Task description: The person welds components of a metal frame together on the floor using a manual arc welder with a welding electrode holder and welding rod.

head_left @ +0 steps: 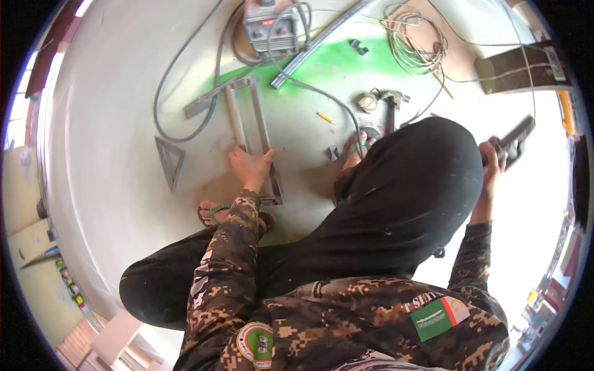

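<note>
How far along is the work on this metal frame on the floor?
Done: the long grey steel bars already lie set out as a narrow frame. In hand: the left hand presses on one bar, while the right hand grips a dark angular metal piece off to the side. Left: the joints can't be judged, and the grey welding machine sits apart.
</note>
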`<state>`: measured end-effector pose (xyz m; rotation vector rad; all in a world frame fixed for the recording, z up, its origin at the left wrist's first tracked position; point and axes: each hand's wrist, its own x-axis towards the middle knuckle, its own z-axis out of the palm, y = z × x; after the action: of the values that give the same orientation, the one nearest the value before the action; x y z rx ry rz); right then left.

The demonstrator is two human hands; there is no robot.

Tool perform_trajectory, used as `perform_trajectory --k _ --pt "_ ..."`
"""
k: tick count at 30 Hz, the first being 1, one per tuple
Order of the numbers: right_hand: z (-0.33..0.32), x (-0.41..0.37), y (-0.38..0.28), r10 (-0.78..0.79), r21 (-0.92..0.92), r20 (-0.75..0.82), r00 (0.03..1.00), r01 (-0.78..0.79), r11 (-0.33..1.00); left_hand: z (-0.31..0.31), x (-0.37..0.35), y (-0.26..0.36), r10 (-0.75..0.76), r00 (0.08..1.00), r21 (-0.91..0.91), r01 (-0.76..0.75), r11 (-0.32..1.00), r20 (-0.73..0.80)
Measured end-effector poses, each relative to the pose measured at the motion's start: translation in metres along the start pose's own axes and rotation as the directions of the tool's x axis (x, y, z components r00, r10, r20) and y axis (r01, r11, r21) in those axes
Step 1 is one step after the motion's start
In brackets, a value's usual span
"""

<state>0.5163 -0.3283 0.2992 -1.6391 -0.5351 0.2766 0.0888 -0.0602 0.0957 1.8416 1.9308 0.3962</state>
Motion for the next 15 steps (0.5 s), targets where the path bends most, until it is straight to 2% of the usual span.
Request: perform_trajectory --k 1,2,3,4,5,6,7,8,10,12,14,15 --pt "-0.015 -0.014 0.016 0.032 0.131 -0.100 0.994 -0.019 0.991 0.000 0.003 -0.003 0.019 0.999 -0.007 -0.020 1.000 -0.033" --pt "-0.041 -0.027 0.038 0.106 0.300 -0.067 0.992 -0.081 0.950 0.003 0.005 -0.007 0.037 0.999 -0.004 -0.038 0.999 -0.028" --pt "-0.059 -0.040 0.061 0.194 0.440 -0.182 0.964 -0.097 0.893 0.005 0.009 -0.010 0.078 0.991 0.013 -0.077 0.997 -0.109" --pt "-0.068 -0.054 0.075 0.286 0.499 -0.307 0.908 -0.103 0.860 0.005 0.016 -0.013 0.121 0.975 0.031 -0.117 0.993 -0.188" --pt "-0.074 -0.063 0.081 0.378 0.541 -0.394 0.838 -0.121 0.832 0.001 0.029 -0.014 0.141 0.973 0.034 -0.137 0.990 -0.183" --pt "-0.079 -0.072 0.088 0.467 0.585 -0.465 0.752 -0.135 0.800 -0.004 0.046 -0.018 0.241 0.941 0.046 -0.237 0.970 -0.239" --pt "-0.108 -0.075 0.121 0.535 0.635 -0.469 0.703 -0.153 0.757 -0.012 0.063 -0.023 0.334 0.896 0.064 -0.330 0.942 -0.293" --pt "-0.131 -0.080 0.144 0.541 0.641 -0.473 0.695 -0.150 0.753 -0.030 0.084 -0.027 0.373 0.883 0.073 -0.368 0.927 -0.285" --pt "-0.164 -0.091 0.177 0.654 0.729 -0.437 0.618 -0.183 0.660 -0.073 0.125 -0.036 0.448 0.843 0.099 -0.440 0.893 -0.297" --pt "-0.191 -0.106 0.198 0.660 0.710 -0.440 0.609 -0.215 0.671 -0.136 0.165 -0.048 0.522 0.796 0.193 -0.485 0.853 -0.307" --pt "-0.226 -0.117 0.237 0.723 0.749 -0.484 0.493 -0.193 0.633 -0.210 0.197 -0.057 0.576 0.769 0.312 -0.495 0.811 -0.277" --pt "-0.239 -0.131 0.248 0.727 0.740 -0.486 0.486 -0.214 0.638 -0.247 0.204 -0.060 0.591 0.774 0.379 -0.489 0.786 -0.228"
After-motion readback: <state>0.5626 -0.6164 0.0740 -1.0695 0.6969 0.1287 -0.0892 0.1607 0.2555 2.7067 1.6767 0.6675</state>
